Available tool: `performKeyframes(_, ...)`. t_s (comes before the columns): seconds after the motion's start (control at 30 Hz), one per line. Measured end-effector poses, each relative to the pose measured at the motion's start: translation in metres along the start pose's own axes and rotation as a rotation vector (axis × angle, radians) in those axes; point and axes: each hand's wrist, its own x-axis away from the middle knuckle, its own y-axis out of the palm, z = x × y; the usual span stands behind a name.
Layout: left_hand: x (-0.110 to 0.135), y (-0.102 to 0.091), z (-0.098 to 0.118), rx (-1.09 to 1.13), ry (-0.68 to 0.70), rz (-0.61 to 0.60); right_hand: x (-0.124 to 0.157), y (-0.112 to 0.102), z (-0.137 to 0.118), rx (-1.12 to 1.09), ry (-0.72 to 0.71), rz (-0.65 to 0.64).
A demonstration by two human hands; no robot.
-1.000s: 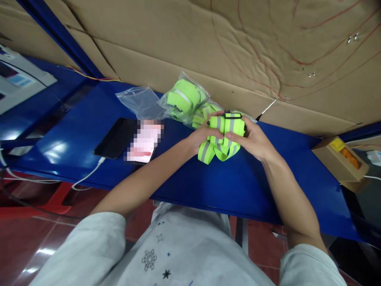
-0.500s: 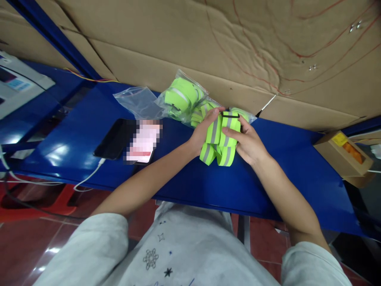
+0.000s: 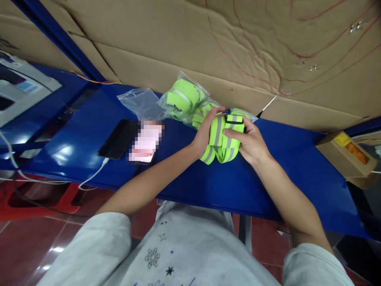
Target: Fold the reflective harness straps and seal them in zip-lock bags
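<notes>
Bright yellow-green reflective straps (image 3: 226, 137) with a grey stripe are folded into loops between my two hands, above the blue table. My left hand (image 3: 205, 133) wraps round the left side of the bundle. On the right side, my right hand (image 3: 251, 141) pinches the straps, thumb on the front face. A black buckle (image 3: 234, 120) shows at the top, near my right fingertips. Right behind my hands lies a clear plastic bag of rolled straps (image 3: 184, 97), with more bagged straps (image 3: 205, 110) beside it, partly covered by my left hand.
An unfilled clear bag (image 3: 143, 102) lies left of the bagged straps. A black phone (image 3: 119, 139) on a white cable and a second phone with a lit, blurred screen (image 3: 146, 142) rest on the blue table (image 3: 190, 182). At right stands a cardboard box (image 3: 345, 155); cardboard sheeting (image 3: 166, 47) rises behind.
The buckle at the top of the straps has tipped, and a short piece of strap now shows through it. My hands keep their hold, shifted slightly right in view.
</notes>
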Motion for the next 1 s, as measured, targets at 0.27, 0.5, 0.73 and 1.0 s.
performKeyframes(0.27, 0.002, -0.005, -0.009, -0.002, -0.184, -0.146, -0.009, -0.005, 0.008, -0.016, -0.148, 0.156)
performKeyframes(0.5, 0.003, -0.01, -0.005, 0.127, -0.413, -0.427, -0.006, -0.019, 0.008, 0.373, -0.518, 0.217)
performKeyframes(0.73, -0.007, -0.019, 0.009, 0.263, -0.406, -0.403, -0.012, -0.035, 0.0, 0.937, -0.786, -0.272)
performKeyframes(1.0, -0.021, -0.029, 0.006, 0.233, -0.249, -0.194, -0.01, -0.029, 0.01, 0.764, -0.548, -0.366)
